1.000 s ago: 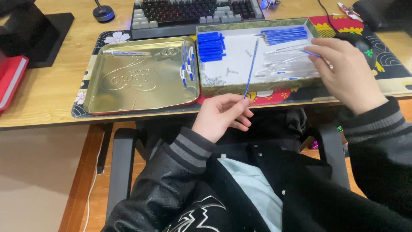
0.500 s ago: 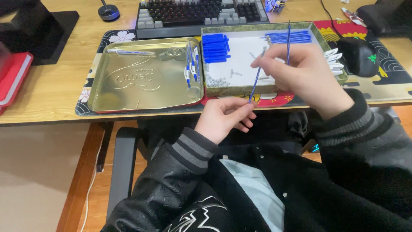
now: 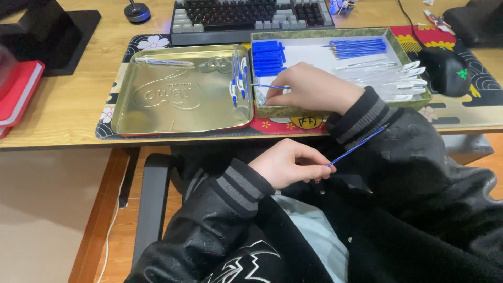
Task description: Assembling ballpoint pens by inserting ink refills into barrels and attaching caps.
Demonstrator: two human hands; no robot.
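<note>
The blue refill [image 3: 356, 147] stays pinched in the left hand [image 3: 288, 165] below the tabletop. The right hand [image 3: 309, 89] has dropped into the box [image 3: 340, 107], fingers closing on a thin blue-tipped piece [image 3: 267, 86].

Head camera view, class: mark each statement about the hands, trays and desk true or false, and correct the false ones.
1. The left hand holds a thin blue refill. True.
2. The right hand rests in the gold tray. False: it reaches into the green-rimmed box, near the blue caps.
3. A few assembled pens lie at the gold tray's right edge. True.
4. The keyboard sits nearer the person than the trays. False: it lies beyond them.
5. A black mouse lies right of the box. True.
</note>
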